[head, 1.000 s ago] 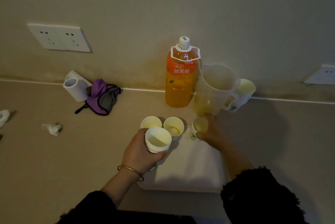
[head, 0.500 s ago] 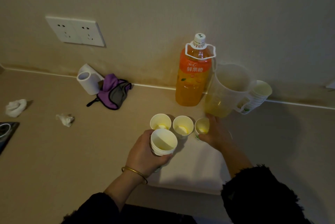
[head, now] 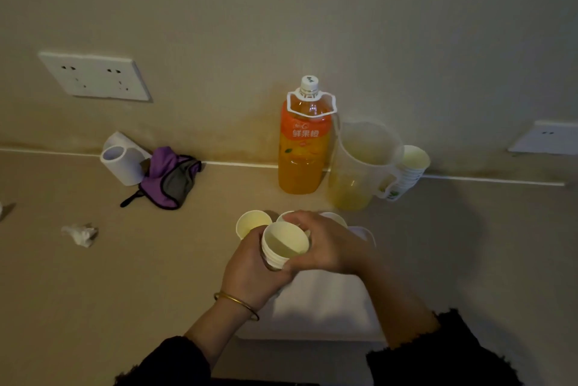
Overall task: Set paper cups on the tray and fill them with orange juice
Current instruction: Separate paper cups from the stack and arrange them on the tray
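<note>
Straight ahead, low over a white tray on the beige table, both my hands meet on a stack of paper cups. My left grip is wrapped around the stack's side from below, a thin gold bangle on that wrist. My right grip is clamped on the stack's top, fingers curled over the far rim and thumb against the near side.

One paper cup stands upright at the tray's far left corner. Two more rims peek out beside it, mostly hidden behind my right grip. I cannot tell how full they are.

Against the wall stand an orange juice bottle, capped, and just right of it a clear pitcher with juice in its bottom. A second cup stack leans behind the pitcher. Well to the left lie a purple cloth, a white roll and a crumpled tissue.
</note>
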